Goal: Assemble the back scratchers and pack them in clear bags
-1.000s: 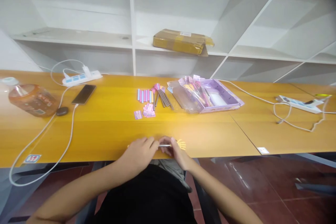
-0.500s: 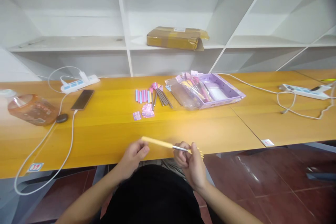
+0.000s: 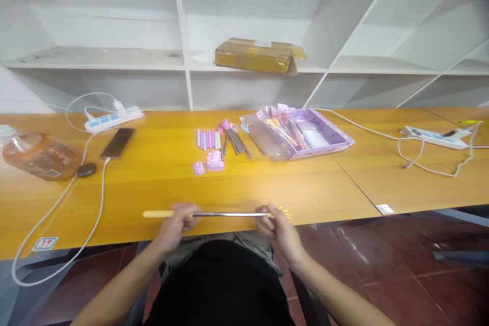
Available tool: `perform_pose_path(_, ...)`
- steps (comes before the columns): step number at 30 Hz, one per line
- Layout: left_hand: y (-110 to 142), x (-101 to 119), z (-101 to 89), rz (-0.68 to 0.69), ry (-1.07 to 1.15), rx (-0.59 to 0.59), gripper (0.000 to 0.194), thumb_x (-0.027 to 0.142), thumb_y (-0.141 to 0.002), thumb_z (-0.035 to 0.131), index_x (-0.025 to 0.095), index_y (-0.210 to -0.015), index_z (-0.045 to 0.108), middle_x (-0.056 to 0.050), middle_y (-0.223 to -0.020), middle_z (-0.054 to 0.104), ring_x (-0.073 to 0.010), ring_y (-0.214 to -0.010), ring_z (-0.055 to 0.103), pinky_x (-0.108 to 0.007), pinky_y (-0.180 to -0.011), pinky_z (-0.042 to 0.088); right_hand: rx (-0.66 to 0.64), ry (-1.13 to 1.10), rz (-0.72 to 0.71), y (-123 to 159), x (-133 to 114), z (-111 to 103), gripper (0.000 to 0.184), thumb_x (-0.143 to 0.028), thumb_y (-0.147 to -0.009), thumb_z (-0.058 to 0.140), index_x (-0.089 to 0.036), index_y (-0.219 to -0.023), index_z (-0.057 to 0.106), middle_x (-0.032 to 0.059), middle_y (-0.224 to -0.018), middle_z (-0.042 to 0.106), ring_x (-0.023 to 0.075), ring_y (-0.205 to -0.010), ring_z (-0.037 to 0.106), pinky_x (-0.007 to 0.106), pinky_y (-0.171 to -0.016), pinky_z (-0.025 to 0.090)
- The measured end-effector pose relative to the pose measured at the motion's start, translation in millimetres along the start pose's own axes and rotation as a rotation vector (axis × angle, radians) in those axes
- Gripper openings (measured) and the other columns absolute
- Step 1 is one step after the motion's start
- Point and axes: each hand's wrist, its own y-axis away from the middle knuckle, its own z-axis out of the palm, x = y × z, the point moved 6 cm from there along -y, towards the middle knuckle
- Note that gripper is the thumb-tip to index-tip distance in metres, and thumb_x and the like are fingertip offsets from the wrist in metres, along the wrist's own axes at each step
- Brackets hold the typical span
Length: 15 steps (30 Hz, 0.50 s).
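The left hand has its fingers curled round a long, thin scratcher stick, near where the yellow handle meets the metal. The right hand is mostly closed too, and pinches the other end, just beside the little yellow fingers there, which look blurry. Between the hands the stick is a bare metal rod, straight, smooth and shiny. It lies almost flat across, over the near edge of the desk.

The desk has a smooth yellow-brown top like wood. Farther in, thin, flat pink and purple cards sit in a messy heap, with one card just beside it. Behind them is a neat row of round tubes in soft pink, blue and yellow. Next to the row, more metal sticks with bright hand-shaped ends lie in a fan.

To the right, a crinkly, see-through plastic bag with colourful things in it lies partly over an open purple box, which has straight sides.

On the left are a flat, dark, glassy phone, a loopy white cord, a small dark oval thing and a fat, see-through orange bottle on its side. Behind the desk, a brown cardboard box with shiny tape and a torn end rests on a smooth white shelf.
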Motion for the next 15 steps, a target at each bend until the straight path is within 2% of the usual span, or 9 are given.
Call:
perform_pose_path(2,4,27,-51.9,0.078,0.011,0.142,0.058,0.045,-0.084,0.068,0.025,-0.052,0.024,0.007,-0.051,0.019,-0.0097,-0.050,0.020,-0.026,-0.050,0.020,0.120,-0.003,-0.097,-3,-35,-43,0.062,-0.059,-0.101,0.068,-0.024,-0.059,0.039,-0.0073,-0.059,0.022,0.0104,-0.050,0.015,0.032,-0.051,0.019)
perform_pose_path(4,15,54,-99.8,0.192,0.017,0.230,0.054,0.037,-0.087,0.064,0.024,-0.051,0.026,0.005,-0.049,0.021,-0.0111,-0.049,0.024,-0.027,-0.054,0.035,0.266,0.001,-0.260,-1,-73,-94,0.059,-0.053,-0.096,0.075,-0.024,-0.058,0.040,-0.0079,-0.059,0.019,0.0105,-0.050,0.012,0.031,-0.049,0.020)
perform_pose_path(6,28,68,-130.0,0.259,-0.009,0.237,0.054,0.036,-0.093,0.058,0.024,-0.049,0.030,0.004,-0.049,0.024,-0.0120,-0.049,0.028,-0.029,-0.059,0.041,0.310,0.011,-0.368,4,-100,-135,0.063,-0.053,-0.091,0.079,-0.024,-0.054,0.036,-0.0073,-0.057,0.019,0.0100,-0.049,0.013,0.031,-0.048,0.022)
perform_pose_path(8,37,63,-135.9,0.209,-0.061,0.144,0.059,0.043,-0.094,0.065,0.024,-0.049,0.034,0.004,-0.047,0.029,-0.0127,-0.046,0.029,-0.032,-0.058,0.041,0.311,0.034,-0.350,7,-106,-163,0.064,-0.052,-0.088,0.081,-0.024,-0.053,0.036,-0.0068,-0.056,0.022,0.0091,-0.048,0.014,0.031,-0.047,0.023)
perform_pose_path(10,40,53,-128.9,0.158,-0.052,0.082,0.063,0.051,-0.096,0.068,0.024,-0.049,0.035,0.004,-0.046,0.029,-0.0133,-0.046,0.030,-0.031,-0.054,0.036,0.320,0.031,-0.318,10,-99,-177,0.064,-0.054,-0.089,0.081,-0.024,-0.053,0.036,-0.0065,-0.056,0.023,0.0090,-0.047,0.015,0.031,-0.047,0.023)
perform_pose_path(12,40,45,-120.2,0.140,-0.035,0.086,0.065,0.058,-0.097,0.066,0.024,-0.050,0.039,0.003,-0.049,0.031,-0.0143,-0.048,0.031,-0.030,-0.053,0.033,0.334,0.013,-0.299,14,-88,-180,0.064,-0.059,-0.090,0.078,-0.024,-0.054,0.038,-0.0059,-0.057,0.024,0.0095,-0.047,0.016,0.031,-0.046,0.022)
perform_pose_path(15,37,45,-114.6,0.171,-0.062,0.139,0.065,0.066,-0.099,0.059,0.023,-0.052,0.046,0.001,-0.052,0.038,-0.0159,-0.052,0.035,-0.031,-0.054,0.034,0.338,-0.024,-0.282,19,-76,-178,0.062,-0.071,-0.092,0.069,-0.025,-0.058,0.044,-0.0041,-0.060,0.028,0.0108,-0.048,0.021,0.032,-0.046,0.022)
